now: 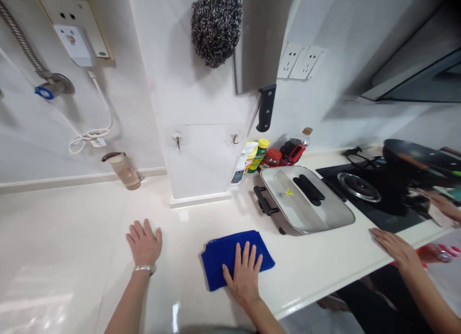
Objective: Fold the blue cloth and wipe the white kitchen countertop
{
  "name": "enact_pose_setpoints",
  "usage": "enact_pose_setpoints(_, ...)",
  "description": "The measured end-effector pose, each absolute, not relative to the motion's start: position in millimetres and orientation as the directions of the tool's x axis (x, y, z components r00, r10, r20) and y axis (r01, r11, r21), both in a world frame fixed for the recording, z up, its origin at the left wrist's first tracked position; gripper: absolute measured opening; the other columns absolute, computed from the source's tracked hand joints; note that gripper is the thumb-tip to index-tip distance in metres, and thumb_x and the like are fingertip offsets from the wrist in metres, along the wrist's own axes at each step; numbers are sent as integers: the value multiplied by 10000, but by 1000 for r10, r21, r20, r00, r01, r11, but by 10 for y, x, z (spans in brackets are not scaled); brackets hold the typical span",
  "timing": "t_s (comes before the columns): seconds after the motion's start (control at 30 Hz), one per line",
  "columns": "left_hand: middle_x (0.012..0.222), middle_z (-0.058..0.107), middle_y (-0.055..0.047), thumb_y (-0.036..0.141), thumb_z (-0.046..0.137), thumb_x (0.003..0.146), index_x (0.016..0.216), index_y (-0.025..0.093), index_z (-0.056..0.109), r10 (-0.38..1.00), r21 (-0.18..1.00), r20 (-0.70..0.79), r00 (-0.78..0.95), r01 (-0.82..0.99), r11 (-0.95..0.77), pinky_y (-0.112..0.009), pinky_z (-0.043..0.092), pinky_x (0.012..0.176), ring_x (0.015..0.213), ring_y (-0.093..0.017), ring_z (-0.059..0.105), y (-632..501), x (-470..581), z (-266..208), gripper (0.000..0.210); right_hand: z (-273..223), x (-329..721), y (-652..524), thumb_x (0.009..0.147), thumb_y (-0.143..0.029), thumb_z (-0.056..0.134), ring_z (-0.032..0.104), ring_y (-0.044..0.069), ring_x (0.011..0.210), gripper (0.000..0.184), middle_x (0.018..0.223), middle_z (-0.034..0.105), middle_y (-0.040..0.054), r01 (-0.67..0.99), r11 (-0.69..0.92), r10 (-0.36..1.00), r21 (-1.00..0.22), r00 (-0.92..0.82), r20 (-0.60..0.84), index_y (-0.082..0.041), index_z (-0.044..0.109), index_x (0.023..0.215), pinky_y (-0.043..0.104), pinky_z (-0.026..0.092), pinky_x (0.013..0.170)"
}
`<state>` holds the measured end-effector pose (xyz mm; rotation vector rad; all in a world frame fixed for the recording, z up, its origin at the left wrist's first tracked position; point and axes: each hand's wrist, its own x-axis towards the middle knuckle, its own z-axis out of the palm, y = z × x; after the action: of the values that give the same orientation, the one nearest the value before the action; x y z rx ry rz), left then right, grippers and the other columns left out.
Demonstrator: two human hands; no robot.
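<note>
- Two hands rest flat on a glossy cream counter [72,238]. The right hand [245,276] presses, fingers spread and gripping nothing, on a folded bright blue microfibre cloth [223,257]. The left hand [144,245], also flat and empty, lies on bare counter well left of the cloth.
- Right of the cloth sits a rectangular steel electric pan with a black-handled lid [306,199]. A wide wipe could, I judge, knock its near side handle.
- Behind the cloth, against the white tiled pillar, stand several small bottles and jars [262,156]. A sweep that far might topple them.
- Another person's hand [394,247] rests on the counter edge far right of the cloth; the two could collide.
- The shiny counter looks slippery, so the cloth may skid.
</note>
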<state>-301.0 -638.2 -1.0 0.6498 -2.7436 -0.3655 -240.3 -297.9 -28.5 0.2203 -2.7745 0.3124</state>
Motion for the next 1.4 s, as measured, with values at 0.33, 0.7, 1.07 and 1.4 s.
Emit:
enact_pose_setpoints(0.33, 1548, 252, -321, 458, 234, 951, 1460, 19, 341, -440, 233, 264, -858, -386, 893, -664, 178, 1165, 1497, -443, 76, -6385, -3027, -24, 681, -136, -3800, -2603, 750, -251, 477, 30, 400, 1503, 721, 1609, 190, 231, -257, 922, -254, -290, -966, 49, -105, 341, 1443, 694, 128, 1155)
enact_pose_setpoints(0.7, 1542, 270, -336, 456, 253, 938, 1442, 9, 373, -460, 226, 249, -852, -411, 883, -657, 192, 1166, 1497, -439, 99, -6387, -3040, -29, 685, -44, -4412, -2579, 698, -114, 442, 173, 276, 1500, 447, 1549, 361, 168, -363, 880, -312, -306, -928, 205, -139, 524, 1137, 568, 150, 1218)
enact_pose_setpoints(1.07, 1532, 272, -345, 421, 281, 931, 1428, 0, 384, -439, 249, 306, -845, -374, 894, -677, 206, 1140, 1487, -453, 118, -6354, -2991, 75, 659, -78, -2825, -2580, 675, -161, 475, 90, 353, 1509, 703, 1622, 216, 150, -508, 834, -464, -215, -857, 224, -98, 463, 1376, 637, 197, 1199)
enact_pose_setpoints(1.4, 1563, 255, -278, 495, 186, 924, 1433, 73, 415, -391, 310, 74, -917, -352, 883, -608, 192, 1173, 1481, -416, 178, -6563, -2949, 162, 699, -118, -2127, -1372, 751, -116, 396, 174, 295, 1503, 806, 1609, 273, 111, -303, 949, -281, -86, -938, 206, -130, 228, 1539, 573, 285, 1192)
